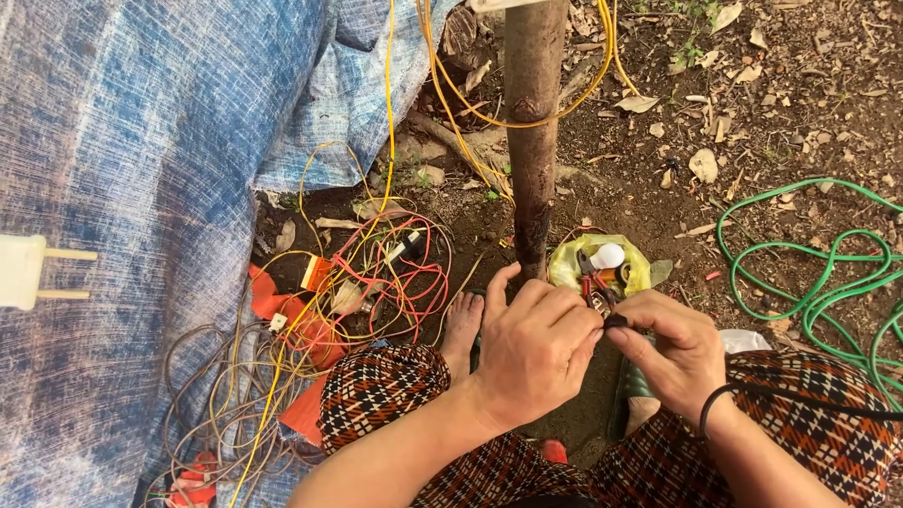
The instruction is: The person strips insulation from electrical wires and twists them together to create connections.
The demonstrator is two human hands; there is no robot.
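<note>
My left hand point(531, 343) and my right hand point(673, 353) meet low in the head view, just in front of a thin wooden post point(533, 122). Both pinch a small black part point(616, 321) between their fingertips; what it is I cannot tell. A black band circles my right wrist. Just beyond the fingers lies a yellow-green plastic bag point(640, 268) holding a white bulb point(608, 255) and red-handled pliers point(591, 277). My patterned trouser knees and a bare foot point(461, 325) show below.
A blue tarp point(141, 141) covers the left side. Tangled red, yellow and grey wires point(357, 282) lie on the soil beside it. A white two-pin plug point(23, 271) hangs at the left edge. A green hose point(828, 273) coils at right. Dry leaves litter the dirt.
</note>
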